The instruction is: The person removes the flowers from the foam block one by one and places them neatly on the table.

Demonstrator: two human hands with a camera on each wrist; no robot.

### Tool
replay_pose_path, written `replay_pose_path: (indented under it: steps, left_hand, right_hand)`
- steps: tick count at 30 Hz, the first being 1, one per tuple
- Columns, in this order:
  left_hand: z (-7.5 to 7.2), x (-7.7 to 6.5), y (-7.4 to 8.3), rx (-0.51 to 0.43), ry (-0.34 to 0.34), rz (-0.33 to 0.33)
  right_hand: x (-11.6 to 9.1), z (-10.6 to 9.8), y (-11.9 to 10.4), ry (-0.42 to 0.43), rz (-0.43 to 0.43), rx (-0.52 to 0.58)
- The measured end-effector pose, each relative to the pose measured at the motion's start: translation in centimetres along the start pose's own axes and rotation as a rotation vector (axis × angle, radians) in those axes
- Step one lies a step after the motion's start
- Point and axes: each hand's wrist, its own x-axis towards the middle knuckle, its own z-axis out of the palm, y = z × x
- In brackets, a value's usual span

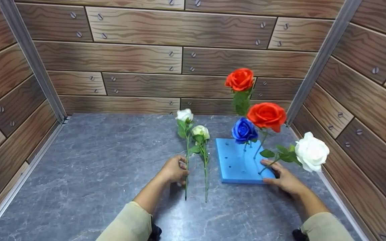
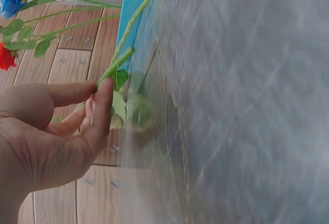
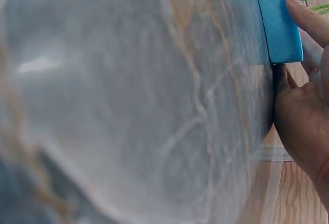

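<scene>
My left hand [image 1: 175,170] pinches the green stem of a white rose [image 1: 184,115] between thumb and fingertips. The left wrist view shows that held stem [image 2: 115,64] close up. Just to its right, a pale greenish-white rose [image 1: 200,132] lies on the table, its stem pointing toward me. My right hand [image 1: 285,180] grips the front right corner of a blue foam block [image 1: 235,174]. Stuck in the block are a blue rose [image 1: 244,130], two red roses [image 1: 266,114] and a large white rose [image 1: 311,152], which leans right over my right hand.
Several small holes [image 1: 226,157] dot the left part of the block. A grey marbled tabletop [image 1: 89,174] spreads beneath everything. Wood-patterned walls [image 1: 139,60] with metal corner posts [image 1: 34,60] enclose the back and both sides.
</scene>
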Motion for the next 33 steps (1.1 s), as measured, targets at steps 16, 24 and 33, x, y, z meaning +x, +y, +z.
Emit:
replay_pose_path:
  steps: [16, 24, 33]
  left_hand:
    - [-0.36, 0.14, -0.67, -0.018, -0.069, -0.063]
    - [-0.35, 0.32, -0.89, 0.011, -0.08, -0.08]
    - [-0.29, 0.19, -0.51, 0.156, -0.073, -0.08]
  right_hand:
    - [-0.08, -0.11, -0.21, -0.011, 0.006, 0.035]
    - [-0.1, -0.04, -0.08, -0.004, 0.004, 0.027]
    - [-0.06, -0.08, 0.08, 0.0, -0.012, -0.002]
